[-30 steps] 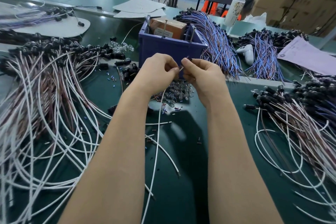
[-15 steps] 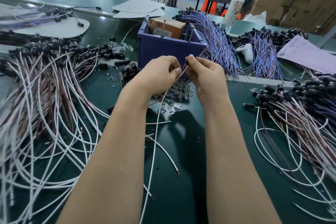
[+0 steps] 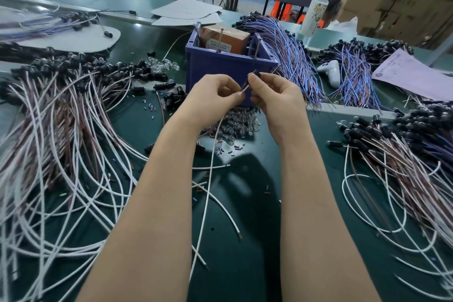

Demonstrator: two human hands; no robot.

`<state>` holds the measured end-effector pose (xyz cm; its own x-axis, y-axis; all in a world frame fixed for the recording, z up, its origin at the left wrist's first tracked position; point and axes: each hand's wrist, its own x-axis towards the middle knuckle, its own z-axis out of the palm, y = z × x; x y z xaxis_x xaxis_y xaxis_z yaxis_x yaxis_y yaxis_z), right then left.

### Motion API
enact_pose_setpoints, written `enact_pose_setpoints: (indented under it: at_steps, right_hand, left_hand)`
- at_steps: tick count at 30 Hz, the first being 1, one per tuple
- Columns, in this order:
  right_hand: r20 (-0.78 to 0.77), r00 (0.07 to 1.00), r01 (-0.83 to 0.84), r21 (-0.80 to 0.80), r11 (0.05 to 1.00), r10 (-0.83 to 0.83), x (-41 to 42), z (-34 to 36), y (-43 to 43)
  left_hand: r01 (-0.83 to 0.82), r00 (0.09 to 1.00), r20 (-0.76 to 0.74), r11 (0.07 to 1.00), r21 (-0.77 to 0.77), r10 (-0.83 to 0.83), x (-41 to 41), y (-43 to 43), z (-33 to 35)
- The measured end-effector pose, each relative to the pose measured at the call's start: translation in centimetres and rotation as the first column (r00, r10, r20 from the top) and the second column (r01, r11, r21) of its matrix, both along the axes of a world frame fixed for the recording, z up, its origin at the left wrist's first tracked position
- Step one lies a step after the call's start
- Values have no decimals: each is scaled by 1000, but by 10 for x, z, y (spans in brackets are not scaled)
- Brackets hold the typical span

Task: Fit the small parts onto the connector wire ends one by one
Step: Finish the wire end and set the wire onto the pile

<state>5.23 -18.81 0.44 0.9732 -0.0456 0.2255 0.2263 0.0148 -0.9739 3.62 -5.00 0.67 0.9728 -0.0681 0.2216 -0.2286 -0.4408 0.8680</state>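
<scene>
While both forearms reach out over the middle of the green counter [image 3: 245, 265], the hands meet just in front of a blue plastic bin [image 3: 228, 66]. The left hand [image 3: 215, 98] pinches a white connector wire [image 3: 208, 191] close to its upper end between thumb and forefinger, with the other fingers curled in. From that pinch the wire hangs down between the forearms toward the counter's near edge. The right hand [image 3: 277, 98] grips a small black part [image 3: 253, 74] between thumb and fingertips. The part sits at the wire's darker tip, which slants up from the left fingers to the right ones; how far it is seated cannot be told. Under the hands lies a heap of clear bulbs [image 3: 241, 125], with tiny loose sleeves [image 3: 236, 147] scattered beside it. A large tangle of white and brown wires [image 3: 61, 142] with black caps spreads along the left edge, and a second bundle [image 3: 404, 159] lies by the right edge. Blue and purple wires [image 3: 289, 56] drape beside the bin toward the far edge. A brown box [image 3: 225, 38] stands inside the bin.
</scene>
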Motion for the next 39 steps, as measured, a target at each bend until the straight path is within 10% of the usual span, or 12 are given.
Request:
enact_pose_setpoints:
  at_steps: [39]
  right_hand:
    - [-59, 998, -46, -173, 984, 36, 2, -6, 7]
  left_hand:
    - [-10, 1000, 15, 999, 32, 10, 6, 4, -10]
